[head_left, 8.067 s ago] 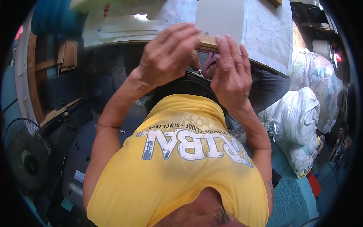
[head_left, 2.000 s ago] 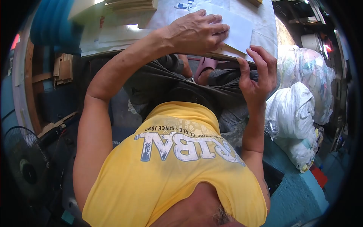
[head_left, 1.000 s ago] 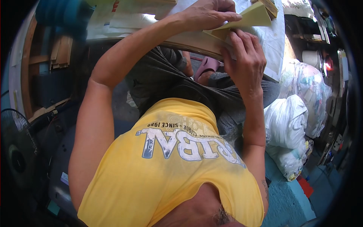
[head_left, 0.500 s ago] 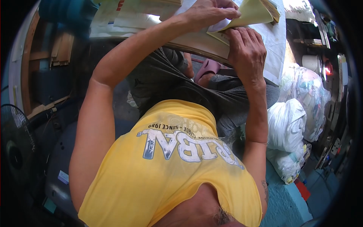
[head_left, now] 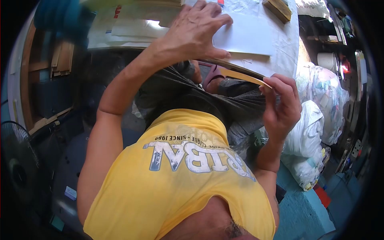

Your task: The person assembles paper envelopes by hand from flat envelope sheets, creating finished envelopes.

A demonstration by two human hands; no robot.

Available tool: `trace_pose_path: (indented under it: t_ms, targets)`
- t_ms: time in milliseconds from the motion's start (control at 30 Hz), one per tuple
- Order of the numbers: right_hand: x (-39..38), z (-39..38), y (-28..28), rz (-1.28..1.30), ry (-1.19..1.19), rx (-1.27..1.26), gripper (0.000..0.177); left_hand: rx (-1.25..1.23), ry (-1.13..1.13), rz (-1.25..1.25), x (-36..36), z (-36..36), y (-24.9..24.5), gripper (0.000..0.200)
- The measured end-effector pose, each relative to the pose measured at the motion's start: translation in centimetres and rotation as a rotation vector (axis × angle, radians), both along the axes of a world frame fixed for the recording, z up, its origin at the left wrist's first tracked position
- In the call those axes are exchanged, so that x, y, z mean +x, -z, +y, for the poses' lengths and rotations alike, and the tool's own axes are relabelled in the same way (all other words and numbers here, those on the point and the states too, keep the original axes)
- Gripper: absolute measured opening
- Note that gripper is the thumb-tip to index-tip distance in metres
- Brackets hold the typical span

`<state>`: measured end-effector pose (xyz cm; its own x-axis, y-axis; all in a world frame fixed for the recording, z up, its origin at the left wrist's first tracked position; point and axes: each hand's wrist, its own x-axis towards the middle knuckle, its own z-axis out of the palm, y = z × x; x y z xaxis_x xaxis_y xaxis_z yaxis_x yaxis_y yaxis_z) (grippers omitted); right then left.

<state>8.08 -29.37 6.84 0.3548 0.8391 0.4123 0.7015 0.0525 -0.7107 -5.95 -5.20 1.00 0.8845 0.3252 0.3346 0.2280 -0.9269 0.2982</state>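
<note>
My left hand (head_left: pixel 196 32) hovers at the near side of the table, fingers spread and thumb apart, with nothing in it. Beside its fingertips a white sheet of paper (head_left: pixel 246 36) lies flat on the table. Out past the table's front edge, my right hand (head_left: pixel 283 102) pinches a thin yellow sheet (head_left: pixel 244 77) between thumb and fingers. That sheet is seen almost edge-on, as a narrow, slightly bowed strip stretching left over my lap.
A wooden block (head_left: pixel 277 10) rests at the table's far right, on a pale covering (head_left: pixel 286 44). Stuffed plastic bags (head_left: pixel 302 132) stand to the right of my legs. A fan (head_left: pixel 18 140) is low on the left, and a teal object (head_left: pixel 60 16) is at upper left.
The yellow sheet has come off the table, moving toward me and right in my right hand. My left hand has let go of it and opened, moving left. The wooden block is now uncovered.
</note>
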Motion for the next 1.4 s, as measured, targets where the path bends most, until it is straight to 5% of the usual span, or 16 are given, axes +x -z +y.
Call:
trace_pose_path:
  t_ms: [100,233,367,467,533,667,767,967,1167,1200,1300,1400]
  targets:
    - [0.7,1.1,-1.9,-0.269,-0.022,0.073,0.037,-0.013,-0.299,0.108,-1.5,-4.2,-2.0,0.094]
    - [2.0,0.9,-3.1,-0.259,-0.069,0.020,0.033,-0.022,-0.330,-0.074,-2.8,-6.3,-3.3,0.095]
    - [2.1,2.7,-4.2,-0.043,-0.280,0.094,0.033,-0.718,0.289,-0.423,-0.9,-4.0,-5.3,0.078]
    - [3.1,3.6,-5.4,0.107,-0.383,0.075,0.033,-1.298,0.587,-0.138,1.9,-1.8,-5.4,0.063]
    - [4.9,3.7,-4.0,0.087,-0.211,0.082,0.029,-1.483,0.618,-0.057,3.6,-0.7,-4.6,0.045]
    - [8.0,5.0,-3.2,0.413,0.065,0.091,0.029,-1.299,0.396,-0.013,6.5,2.0,-6.2,0.027]
    - [12.9,6.6,-0.1,0.499,0.154,0.013,0.019,-1.000,0.238,-0.019,10.3,3.8,-6.9,0.032]
    - [19.8,11.4,3.8,0.570,0.314,0.063,0.019,-0.855,0.034,-0.107,19.7,8.3,-4.7,0.036]
    - [21.2,13.2,5.9,0.730,0.432,-0.029,0.013,-0.060,-0.112,-0.312,20.6,8.0,-2.8,0.030]
    - [21.2,13.2,5.9,0.737,0.455,-0.023,0.014,-0.066,-0.095,-0.167,20.2,7.8,-2.7,0.030]
    - [21.1,13.0,5.9,0.742,0.472,-0.045,0.013,0.206,0.136,-0.197,19.5,5.2,-1.2,0.051]
    - [21.6,12.9,6.6,0.754,0.422,-0.002,0.015,0.343,0.193,-0.134,20.7,3.4,2.0,0.098]
